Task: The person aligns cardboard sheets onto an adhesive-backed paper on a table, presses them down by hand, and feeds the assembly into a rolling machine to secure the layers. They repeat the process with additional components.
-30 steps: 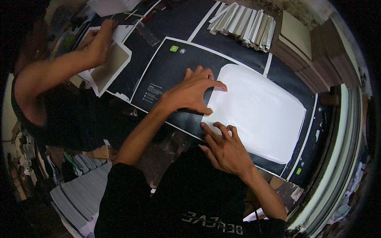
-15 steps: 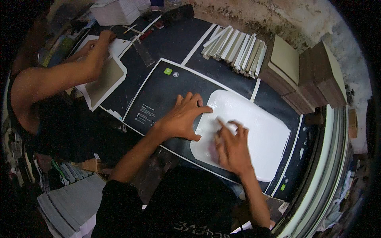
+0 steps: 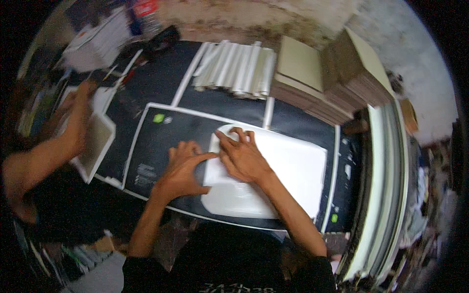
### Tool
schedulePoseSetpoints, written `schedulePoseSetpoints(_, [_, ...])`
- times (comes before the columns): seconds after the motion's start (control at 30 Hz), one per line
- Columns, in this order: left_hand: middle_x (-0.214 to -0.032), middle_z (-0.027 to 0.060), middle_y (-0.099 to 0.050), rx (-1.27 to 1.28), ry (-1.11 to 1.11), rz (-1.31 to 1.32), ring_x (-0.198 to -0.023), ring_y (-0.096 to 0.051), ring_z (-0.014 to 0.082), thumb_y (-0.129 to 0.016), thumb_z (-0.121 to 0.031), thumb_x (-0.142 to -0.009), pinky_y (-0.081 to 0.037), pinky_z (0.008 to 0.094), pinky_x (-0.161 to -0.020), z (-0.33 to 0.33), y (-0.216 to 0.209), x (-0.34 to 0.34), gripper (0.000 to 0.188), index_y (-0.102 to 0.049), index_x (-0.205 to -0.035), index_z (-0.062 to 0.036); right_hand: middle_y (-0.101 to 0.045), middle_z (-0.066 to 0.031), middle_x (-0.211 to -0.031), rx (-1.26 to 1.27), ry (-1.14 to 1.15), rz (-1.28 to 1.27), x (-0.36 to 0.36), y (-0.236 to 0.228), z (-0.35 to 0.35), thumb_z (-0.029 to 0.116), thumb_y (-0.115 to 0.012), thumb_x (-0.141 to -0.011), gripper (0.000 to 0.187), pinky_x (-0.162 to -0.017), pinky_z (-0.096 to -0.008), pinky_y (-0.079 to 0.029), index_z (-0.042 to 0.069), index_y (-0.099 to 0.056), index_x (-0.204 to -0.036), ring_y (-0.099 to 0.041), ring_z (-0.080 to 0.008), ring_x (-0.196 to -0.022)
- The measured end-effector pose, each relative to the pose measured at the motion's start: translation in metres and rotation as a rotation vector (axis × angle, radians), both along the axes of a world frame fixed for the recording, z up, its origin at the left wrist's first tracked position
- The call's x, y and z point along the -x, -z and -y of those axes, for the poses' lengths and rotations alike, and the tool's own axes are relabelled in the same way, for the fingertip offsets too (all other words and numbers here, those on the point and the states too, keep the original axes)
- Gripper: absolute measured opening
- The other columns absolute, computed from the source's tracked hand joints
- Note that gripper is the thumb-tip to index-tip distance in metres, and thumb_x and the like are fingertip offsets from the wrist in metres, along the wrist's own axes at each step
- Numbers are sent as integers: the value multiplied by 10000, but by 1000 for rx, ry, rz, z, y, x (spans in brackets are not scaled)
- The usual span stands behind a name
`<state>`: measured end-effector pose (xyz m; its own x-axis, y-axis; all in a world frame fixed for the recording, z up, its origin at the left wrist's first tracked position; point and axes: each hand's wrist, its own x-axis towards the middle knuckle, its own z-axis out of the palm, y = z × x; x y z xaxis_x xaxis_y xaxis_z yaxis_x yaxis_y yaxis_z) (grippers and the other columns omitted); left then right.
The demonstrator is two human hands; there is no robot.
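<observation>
1. The right hand's (image 3: 244,161) bent, spread fingers rest on the white sheet (image 3: 293,166) near its far left corner; uneven pressure could crease or skew it.
2. The left hand (image 3: 177,173), thumb parted wide from the fingers, arches at the sheet's left edge; a nudge could shift it.
3. The right forearm slants over the sheet and might drag it.
4. Beneath lies a black printed sheet (image 3: 154,139) on the bench (image 3: 163,73).
</observation>
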<state>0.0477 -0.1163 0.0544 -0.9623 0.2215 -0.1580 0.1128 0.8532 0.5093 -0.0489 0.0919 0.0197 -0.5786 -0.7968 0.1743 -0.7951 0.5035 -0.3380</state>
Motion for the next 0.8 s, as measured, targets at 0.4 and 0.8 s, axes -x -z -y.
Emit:
schedulePoseSetpoints(0.4, [-1209,122,-479,84,-6,31,-1196,-439,344,-949,-321,-490,-319,515,-1058,-13,-16,2,930,-640,-1363,-238,-538,-253,-1416,-51,751,-74,-25,-17,-163,244,-558,-954,695,-1145,-560,-253,-5,-308,-1553,-371,-424,-1365])
schedulePoseSetpoints(0.8, [-1253,142,-470,158,4,77,-1248,-417,362,-941,-325,-525,-274,568,-1111,-22,-28,1,932,-598,-1384,-202,-549,-226,-1423,163,583,-274,45,-59,-156,227,-729,-899,896,-1120,-547,-315,49,-205,-1604,-437,-430,-1298])
